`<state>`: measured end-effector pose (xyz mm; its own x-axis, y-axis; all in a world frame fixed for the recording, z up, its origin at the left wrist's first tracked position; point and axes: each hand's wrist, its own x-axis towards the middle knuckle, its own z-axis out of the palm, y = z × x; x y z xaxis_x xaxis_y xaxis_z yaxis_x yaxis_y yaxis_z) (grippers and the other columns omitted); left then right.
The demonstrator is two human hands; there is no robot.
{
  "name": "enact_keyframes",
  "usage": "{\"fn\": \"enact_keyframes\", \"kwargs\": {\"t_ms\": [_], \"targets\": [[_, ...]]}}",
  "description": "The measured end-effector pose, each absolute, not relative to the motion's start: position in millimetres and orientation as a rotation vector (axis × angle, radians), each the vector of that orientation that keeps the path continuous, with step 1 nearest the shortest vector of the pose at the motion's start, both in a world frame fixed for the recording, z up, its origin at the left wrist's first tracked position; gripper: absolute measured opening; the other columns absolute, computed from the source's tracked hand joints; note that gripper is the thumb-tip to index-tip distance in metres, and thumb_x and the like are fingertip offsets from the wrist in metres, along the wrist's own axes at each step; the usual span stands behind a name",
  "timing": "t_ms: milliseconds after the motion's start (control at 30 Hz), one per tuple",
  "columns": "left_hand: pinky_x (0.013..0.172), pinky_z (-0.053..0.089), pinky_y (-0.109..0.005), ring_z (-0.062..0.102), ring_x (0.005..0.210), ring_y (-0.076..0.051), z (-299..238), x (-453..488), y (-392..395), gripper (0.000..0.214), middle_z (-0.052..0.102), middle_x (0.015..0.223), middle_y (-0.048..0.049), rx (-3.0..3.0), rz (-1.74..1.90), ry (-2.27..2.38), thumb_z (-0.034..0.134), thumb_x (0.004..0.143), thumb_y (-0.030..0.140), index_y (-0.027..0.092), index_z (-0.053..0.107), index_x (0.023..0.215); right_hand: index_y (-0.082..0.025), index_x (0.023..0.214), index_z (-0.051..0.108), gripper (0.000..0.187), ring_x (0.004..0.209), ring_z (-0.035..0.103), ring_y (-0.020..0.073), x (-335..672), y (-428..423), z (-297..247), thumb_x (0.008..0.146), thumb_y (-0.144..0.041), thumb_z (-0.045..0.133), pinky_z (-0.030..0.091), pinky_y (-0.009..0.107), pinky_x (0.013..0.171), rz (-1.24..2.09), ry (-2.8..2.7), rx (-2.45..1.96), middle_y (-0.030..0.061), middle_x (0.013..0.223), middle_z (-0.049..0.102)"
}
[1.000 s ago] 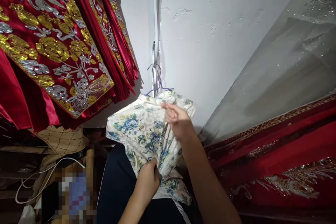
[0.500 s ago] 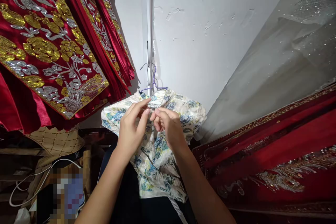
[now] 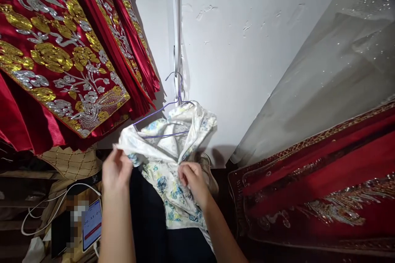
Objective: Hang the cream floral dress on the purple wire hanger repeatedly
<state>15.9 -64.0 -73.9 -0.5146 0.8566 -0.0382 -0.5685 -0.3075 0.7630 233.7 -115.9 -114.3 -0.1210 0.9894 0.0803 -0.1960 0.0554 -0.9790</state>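
A white floral shirt [image 3: 174, 185] with blue and yellow flowers hangs from a purple wire hanger [image 3: 156, 111]. Its front is spread apart at the neck, so the inside and the hanger's lower bar show. My left hand [image 3: 117, 168] pinches the edge of the shirt at the left, pulling it off the left arm of the hanger. Closed on the front edge of the fabric, lower down near the middle, is my right hand [image 3: 191, 176]. The right end of the hanger is hidden inside the shirt.
Red garments with gold and silver embroidery [image 3: 61, 57] hang at the left. A lit phone [image 3: 91, 224] and a white cable [image 3: 57, 209] lie at lower left. On the right are a sheer glittery cloth [image 3: 308, 82] and a red beaded garment [image 3: 308, 197]. Behind stands a white wall [image 3: 228, 61].
My hands have moved apart from the collar, the left one out to the left and down, the right one down. The shirt's front has opened, baring the left arm of the hanger.
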Motion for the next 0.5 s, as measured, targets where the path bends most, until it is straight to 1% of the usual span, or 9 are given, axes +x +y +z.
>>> {"fn": "enact_keyframes", "kwargs": {"t_ms": [33, 67, 100, 133, 233, 300, 333, 433, 500], "targets": [[0.071, 0.051, -0.024, 0.058, 0.063, -0.012, -93, 19, -71, 0.017, 0.06, 0.065, -0.001, 0.432, 1.881, 0.966, 0.059, 0.089, 0.017, 0.015, 0.06, 0.071, -0.02, 0.054, 0.051, 0.027, 0.04, 0.035, 0.0091, 229, -122, -120, 0.081, -0.022, 0.044, 0.025, 0.024, 0.045, 1.401, -1.183, -0.937, -0.0055, 0.043, 0.041], [0.071, 0.051, -0.023, 0.058, 0.062, -0.011, -110, 25, -79, 0.018, 0.058, 0.062, 0.0003, 0.412, 1.869, 0.988, 0.061, 0.087, 0.018, 0.016, 0.058, 0.069, -0.02, 0.054, 0.051, 0.028, 0.04, 0.035, 0.0088, 226, -127, -125, 0.081, -0.022, 0.044, 0.025, 0.023, 0.045, 1.462, -1.188, -0.928, -0.0054, 0.043, 0.042], [0.072, 0.052, -0.024, 0.059, 0.064, -0.012, -125, 33, -88, 0.015, 0.06, 0.064, 0.0004, 0.415, 1.851, 1.009, 0.064, 0.085, 0.021, 0.016, 0.06, 0.071, -0.02, 0.055, 0.053, 0.027, 0.04, 0.037, 0.0086, 224, -130, -128, 0.08, -0.022, 0.044, 0.026, 0.023, 0.046, 1.518, -1.216, -0.926, -0.0051, 0.043, 0.044], [0.073, 0.052, -0.025, 0.062, 0.069, -0.014, -137, 42, -97, 0.012, 0.063, 0.069, -0.0009, 0.502, 1.763, 1.053, 0.069, 0.082, 0.025, 0.015, 0.064, 0.076, -0.019, 0.055, 0.054, 0.027, 0.041, 0.039, 0.0085, 224, -132, -131, 0.08, -0.021, 0.044, 0.027, 0.023, 0.047, 1.574, -1.267, -0.932, -0.0048, 0.044, 0.046], [0.083, 0.051, -0.031, 0.064, 0.081, -0.021, -154, 62, -116, 0.02, 0.069, 0.077, -0.0035, 1.024, 1.328, 1.175, 0.076, 0.077, 0.035, 0.016, 0.069, 0.081, -0.018, 0.057, 0.06, 0.026, 0.044, 0.045, 0.0091, 231, -135, -136, 0.08, -0.02, 0.046, 0.029, 0.021, 0.049, 1.695, -1.447, -1.007, -0.0036, 0.044, 0.051], [0.088, 0.049, -0.033, 0.063, 0.087, -0.023, -155, 68, -121, 0.023, 0.068, 0.081, -0.0043, 1.234, 1.137, 1.177, 0.071, 0.082, 0.039, 0.017, 0.067, 0.082, -0.018, 0.058, 0.062, 0.028, 0.044, 0.046, 0.0096, 239, -137, -138, 0.081, -0.02, 0.046, 0.029, 0.021, 0.049, 1.745, -1.495, -1.083, -0.0033, 0.044, 0.052], [0.087, 0.048, -0.033, 0.062, 0.087, -0.023, -153, 70, -122, 0.025, 0.067, 0.081, -0.0039, 1.27, 1.118, 1.176, 0.067, 0.086, 0.041, 0.017, 0.065, 0.083, -0.018, 0.059, 0.063, 0.03, 0.044, 0.047, 0.0099, 243, -139, -139, 0.084, -0.022, 0.046, 0.03, 0.021, 0.05, 1.773, -1.505, -1.111, -0.0032, 0.044, 0.053], [0.077, 0.045, -0.027, 0.055, 0.08, -0.018, -142, 72, -125, 0.031, 0.058, 0.08, -0.0015, 1.275, 1.184, 1.183, 0.056, 0.094, 0.047, 0.018, 0.059, 0.086, -0.018, 0.064, 0.067, 0.033, 0.047, 0.05, 0.0122, 257, -143, -138, 0.09, -0.032, 0.051, 0.035, 0.024, 0.052, 1.815, -1.539, -1.146, -0.0017, 0.05, 0.057], [0.078, 0.043, -0.026, 0.053, 0.082, -0.018, -130, 72, -129, 0.029, 0.056, 0.084, -0.002, 1.265, 1.246, 1.15, 0.054, 0.096, 0.047, 0.019, 0.058, 0.089, -0.018, 0.069, 0.068, 0.031, 0.051, 0.051, 0.014, 266, -141, -133, 0.091, -0.037, 0.055, 0.036, 0.026, 0.054, 1.667, -1.483, -1.199, -0.0006, 0.054, 0.06]]}}
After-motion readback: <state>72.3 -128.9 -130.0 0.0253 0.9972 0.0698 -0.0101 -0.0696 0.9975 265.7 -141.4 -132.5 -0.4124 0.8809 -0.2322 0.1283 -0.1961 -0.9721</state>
